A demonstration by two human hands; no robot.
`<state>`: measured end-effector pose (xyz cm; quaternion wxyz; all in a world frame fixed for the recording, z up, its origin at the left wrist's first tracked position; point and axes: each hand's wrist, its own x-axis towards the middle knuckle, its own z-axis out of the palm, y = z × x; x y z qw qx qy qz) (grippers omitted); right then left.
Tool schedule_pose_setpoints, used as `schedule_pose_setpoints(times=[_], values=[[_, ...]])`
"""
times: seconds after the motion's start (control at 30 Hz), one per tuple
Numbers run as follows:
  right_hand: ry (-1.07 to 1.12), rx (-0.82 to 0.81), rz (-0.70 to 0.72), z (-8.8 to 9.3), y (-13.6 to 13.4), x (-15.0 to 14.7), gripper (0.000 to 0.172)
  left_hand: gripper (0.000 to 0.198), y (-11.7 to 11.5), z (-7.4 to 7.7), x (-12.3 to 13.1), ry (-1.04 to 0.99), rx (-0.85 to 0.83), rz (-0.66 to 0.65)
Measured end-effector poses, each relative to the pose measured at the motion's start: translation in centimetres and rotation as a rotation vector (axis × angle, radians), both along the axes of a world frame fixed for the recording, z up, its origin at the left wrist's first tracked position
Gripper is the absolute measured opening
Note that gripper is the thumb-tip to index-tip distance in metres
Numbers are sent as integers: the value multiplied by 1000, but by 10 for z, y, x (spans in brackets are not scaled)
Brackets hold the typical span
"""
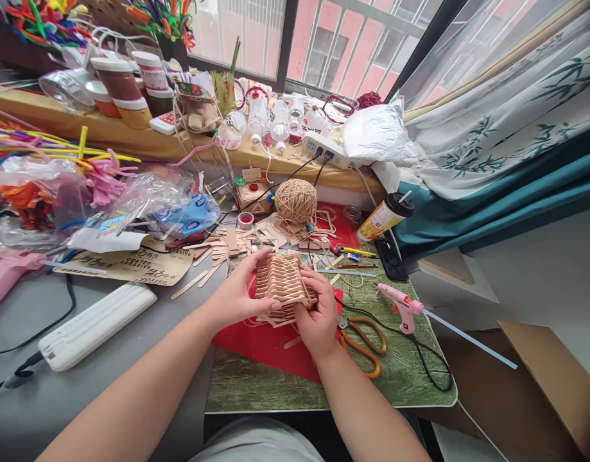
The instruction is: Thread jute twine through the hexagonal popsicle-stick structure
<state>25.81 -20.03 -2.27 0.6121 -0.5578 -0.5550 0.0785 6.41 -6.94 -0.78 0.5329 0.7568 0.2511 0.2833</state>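
Note:
Both my hands hold a small structure of glued wooden craft sticks (pixel 281 282) above a red sheet (pixel 270 346) on the table. My left hand (pixel 239 295) grips its left side, fingers curled over the top. My right hand (pixel 318 314) pinches its right lower edge. Loose wooden sticks (pixel 217 250) lie scattered just behind it. A ball of twine (pixel 295 200) sits further back.
A pink glue gun (pixel 403 305) with a cable lies to the right on the green mat (pixel 410 378). Orange-handled scissors (pixel 364 340) lie beside my right wrist. A white power strip (pixel 95 324) sits at left. A cup with a straw (pixel 386 215), bags of pipe cleaners (pixel 44 186) and jars (pixel 121 86) crowd the back.

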Motion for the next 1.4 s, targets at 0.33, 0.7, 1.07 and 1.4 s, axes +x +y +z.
schedule_pose_setpoints(times=[0.33,0.7,1.07,1.4], values=[[-185,103,15,1,0,9,43,105,3,0,2,-65,93,-101],[-306,190,-42,6,-10,9,49,113,-5,4,-2,-184,173,-158],[53,30,54,-2,5,4,40,95,2,-4,5,-62,-204,-102],[303,-72,238,-5,6,10,51,83,10,-1,7,-131,-324,-44]])
